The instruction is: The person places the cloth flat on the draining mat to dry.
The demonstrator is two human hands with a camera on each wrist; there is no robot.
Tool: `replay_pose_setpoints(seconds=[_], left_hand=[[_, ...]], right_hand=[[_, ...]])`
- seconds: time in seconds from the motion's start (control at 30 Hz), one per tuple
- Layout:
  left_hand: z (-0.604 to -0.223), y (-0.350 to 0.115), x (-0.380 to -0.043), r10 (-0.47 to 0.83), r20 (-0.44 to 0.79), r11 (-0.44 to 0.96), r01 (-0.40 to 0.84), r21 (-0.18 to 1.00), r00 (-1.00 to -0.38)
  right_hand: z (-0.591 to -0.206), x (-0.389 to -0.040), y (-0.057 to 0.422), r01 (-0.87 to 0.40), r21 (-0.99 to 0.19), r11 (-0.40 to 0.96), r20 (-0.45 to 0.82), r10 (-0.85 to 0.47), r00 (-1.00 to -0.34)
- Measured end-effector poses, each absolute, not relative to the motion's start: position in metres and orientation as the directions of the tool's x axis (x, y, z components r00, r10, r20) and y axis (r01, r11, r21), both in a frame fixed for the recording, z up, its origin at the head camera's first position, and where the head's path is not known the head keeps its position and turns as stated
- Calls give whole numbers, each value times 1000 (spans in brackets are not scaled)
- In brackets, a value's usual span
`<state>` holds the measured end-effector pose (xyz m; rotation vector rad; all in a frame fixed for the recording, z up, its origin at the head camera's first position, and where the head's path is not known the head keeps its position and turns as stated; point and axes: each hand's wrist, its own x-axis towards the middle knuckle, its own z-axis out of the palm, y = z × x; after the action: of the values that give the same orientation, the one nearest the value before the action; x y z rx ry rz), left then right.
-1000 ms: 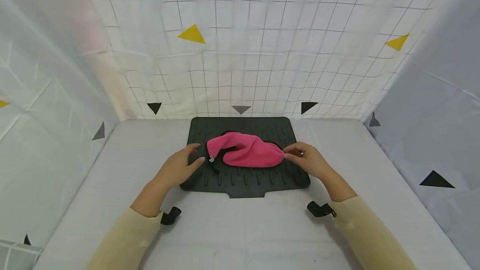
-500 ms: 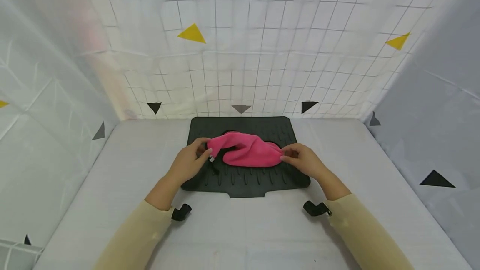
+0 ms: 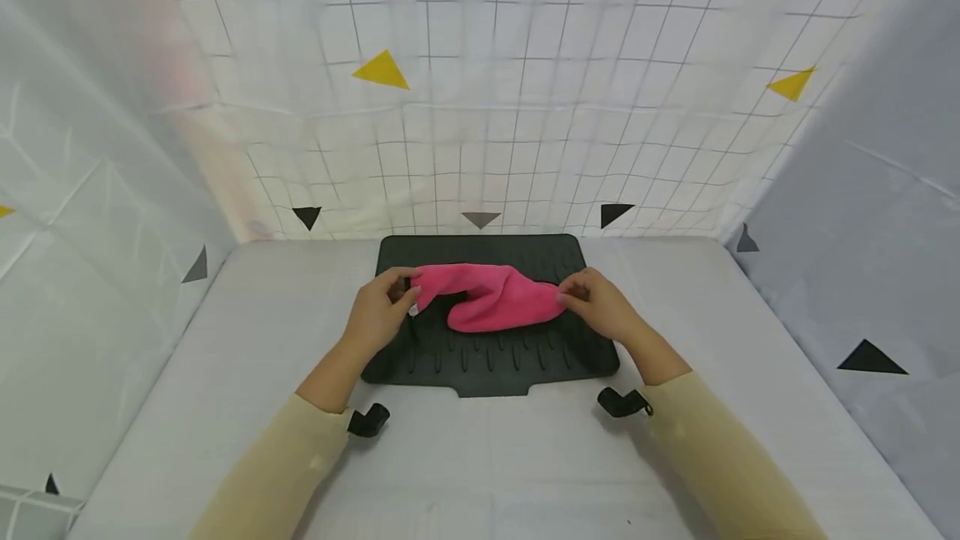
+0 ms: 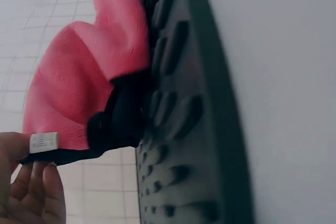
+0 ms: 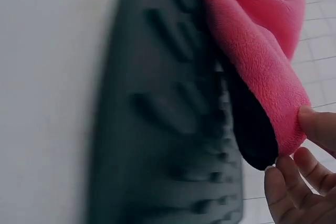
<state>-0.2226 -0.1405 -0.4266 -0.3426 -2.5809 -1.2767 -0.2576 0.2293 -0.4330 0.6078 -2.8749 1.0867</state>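
"How do the two hands stand?"

"They face each other across a pink cloth piece [image 3: 498,302], fingertips turned inward. The forearms, in pale yellow sleeves [image 3: 273,469], slant in from the near side over the white table [image 3: 487,465]."

"And the left hand [image 3: 375,315]?"

"It pinches the piece's left end, thumb on the nearer side and fingers bent behind the edge. In the left wrist view, a white tag [image 4: 43,142] sits just beside the thumb, and dark edging runs along the held border."

"Is the right hand [image 3: 603,307] holding anything?"

"Yes, the opposite end, in a narrow pinch. The right wrist view shows its thumb [image 5: 319,125] on the pink face and other fingers at the end, by the dark underside [image 5: 252,124]."

"Where does the piece lie, then?"

"Over the black ridged mat [image 3: 491,382], stretched from hand to hand, with a fold near its middle. How much of it rests on the mat is hard to tell."
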Motion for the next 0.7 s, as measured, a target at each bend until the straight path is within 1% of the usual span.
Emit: replay_pose_setpoints(seconds=[0.2,0.33,0.43,0.57,0.7], left_hand=[[-415,-150,-226,43,378,588,329,739,-925],[-416,-157,-229,8,348,588,286,757,-938],[-425,-161,-231,24,270,604,229,763,-962],[-442,-165,-234,62,164,653,164,740,-985],[-450,-167,-235,74,148,664,159,730,-986]], right_hand=[[-392,-277,235,-371,-618,694,167,-345,-924],[-374,-296,235,-346,-613,710,203,-281,-938],[-380,-313,229,-335,-605,723,216,-256,-942],[-404,-327,218,-301,-617,727,188,-236,-954],[-420,-327,215,-278,-660,698,227,-168,-959]])
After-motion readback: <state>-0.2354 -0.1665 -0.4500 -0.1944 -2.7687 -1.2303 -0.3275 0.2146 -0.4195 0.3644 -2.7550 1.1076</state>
